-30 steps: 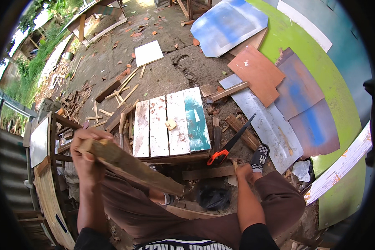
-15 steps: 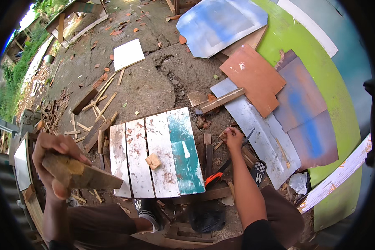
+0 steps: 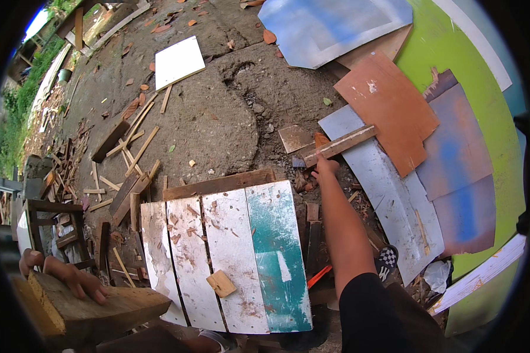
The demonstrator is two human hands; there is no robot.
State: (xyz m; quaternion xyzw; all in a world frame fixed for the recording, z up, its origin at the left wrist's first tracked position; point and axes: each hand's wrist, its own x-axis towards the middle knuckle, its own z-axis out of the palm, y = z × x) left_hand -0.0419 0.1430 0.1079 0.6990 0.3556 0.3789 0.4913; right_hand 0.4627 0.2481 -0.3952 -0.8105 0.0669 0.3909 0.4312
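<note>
My left hand (image 3: 65,275) is wrapped over a thick wooden block (image 3: 109,309) at the lower left. The block is close to the camera, its pale cut end showing. My right hand (image 3: 325,169) reaches forward, fingers closed around the near left end of a wooden batten (image 3: 347,143). That batten lies across a grey metal sheet (image 3: 388,197). Between my arms stands a low slatted bench (image 3: 229,253), white with one green slat. A small square wood offcut (image 3: 221,283) rests on it. The orange handle of a saw (image 3: 319,275) shows beside the bench, partly hidden by my right arm.
Loose wood strips (image 3: 144,150) and scraps litter the ground at left. A white square panel (image 3: 179,62) lies farther off. At right are a brown board (image 3: 386,112), a blue-stained sheet (image 3: 453,170) and a large green panel (image 3: 477,112).
My right hand has moved forward from near the saw to the end of the batten. My left hand has lowered with the wooden block. The view has shifted.
</note>
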